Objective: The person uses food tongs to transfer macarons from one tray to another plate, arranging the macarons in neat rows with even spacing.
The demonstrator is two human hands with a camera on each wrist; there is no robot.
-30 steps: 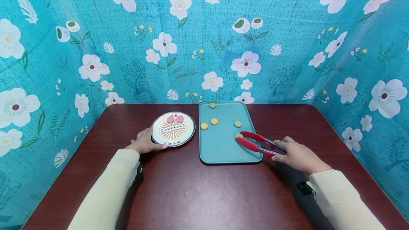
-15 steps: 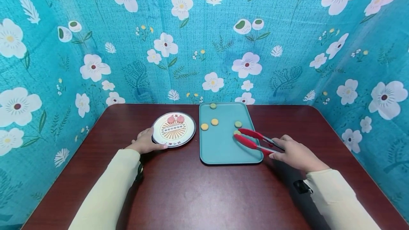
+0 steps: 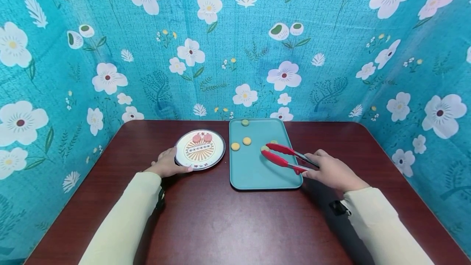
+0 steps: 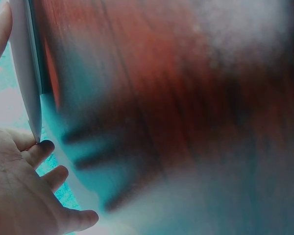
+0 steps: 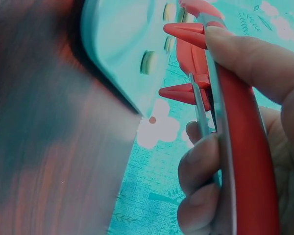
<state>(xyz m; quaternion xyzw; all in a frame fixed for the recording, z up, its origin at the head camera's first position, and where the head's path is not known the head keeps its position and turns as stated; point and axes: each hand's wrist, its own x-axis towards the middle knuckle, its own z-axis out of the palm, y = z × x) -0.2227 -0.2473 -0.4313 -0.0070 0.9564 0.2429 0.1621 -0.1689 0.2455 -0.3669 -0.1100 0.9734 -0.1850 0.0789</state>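
The tongs (image 3: 276, 159) look like shiny metal and smooth red plastic. The tray (image 3: 250, 173) is matt, the table (image 3: 235, 224) glossy wood.

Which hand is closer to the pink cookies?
Left. The left hand is at the rim of the plate under the pink cookies; the right hand is past the tray's right side, gripping tongs.

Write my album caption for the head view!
Red tongs in the right hand pinch a green macaron; the left hand touches the plate with two pink macarons.
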